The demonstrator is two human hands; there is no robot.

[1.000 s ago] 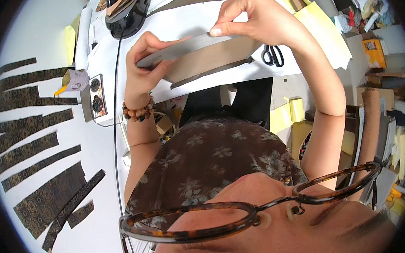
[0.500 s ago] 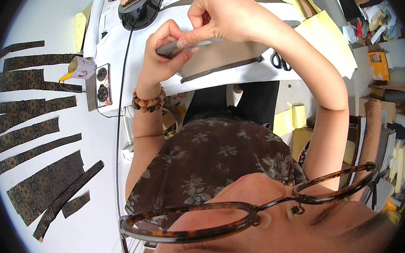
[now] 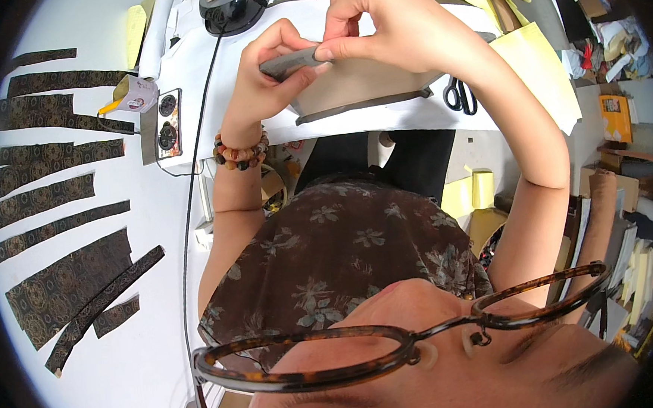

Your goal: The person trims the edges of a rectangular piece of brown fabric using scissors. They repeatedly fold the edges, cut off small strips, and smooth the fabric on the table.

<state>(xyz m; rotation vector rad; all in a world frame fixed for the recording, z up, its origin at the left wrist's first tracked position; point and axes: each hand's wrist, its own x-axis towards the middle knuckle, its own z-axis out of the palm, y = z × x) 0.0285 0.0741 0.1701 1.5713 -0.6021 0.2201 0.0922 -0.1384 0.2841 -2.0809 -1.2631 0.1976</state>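
Left hand (image 3: 262, 72) pinches grey edge (image 3: 286, 63) of beige-sided board piece (image 3: 360, 88), left of black scissors (image 3: 460, 95); right hand (image 3: 399, 26) pinches same edge, beyond-left of scissors. Looks like edge-working step; next move likely calls for steady left grip.

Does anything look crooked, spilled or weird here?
Yes, on the left, one dark patterned strip looks askew: it slants more steeply than the other strips and seems to overlap the wide patterned piece. Nothing looks spilled.

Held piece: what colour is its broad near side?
The broad near side is beige, clearest in the head view.
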